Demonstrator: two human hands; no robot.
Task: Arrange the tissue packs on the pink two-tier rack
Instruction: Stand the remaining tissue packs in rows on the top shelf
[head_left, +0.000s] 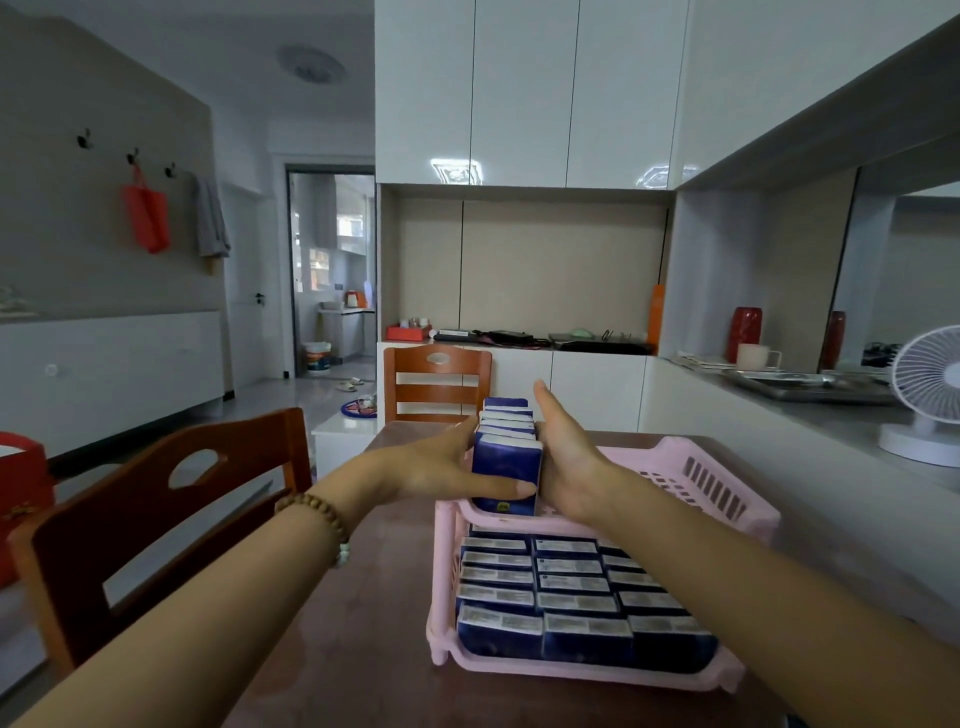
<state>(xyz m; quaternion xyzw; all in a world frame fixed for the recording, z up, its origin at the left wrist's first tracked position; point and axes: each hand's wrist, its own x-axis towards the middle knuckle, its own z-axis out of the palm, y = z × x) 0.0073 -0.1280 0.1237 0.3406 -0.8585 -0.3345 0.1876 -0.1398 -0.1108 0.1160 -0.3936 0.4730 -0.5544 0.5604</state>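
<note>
Left hand (441, 465) and right hand (566, 457) flat against opposite sides of a row of tissue packs (506, 457), fingers straight, pressing rather than curling. Left thumb lying across the nearest pack's front face. Packs upright, broad faces toward the viewer; row's long axis running away toward a wooden chair (436, 384). Set at the left of the upper tier (748, 512) of a pink rack (440, 639) in slotted plastic, on a glossy brown table (363, 665). Dark blue wrappers, apparently shiny film; print too blurred to read. Lower tier filled with more blue packs (571, 597) in three columns, white labelled edges up, right column partly behind the forearm.
</note>
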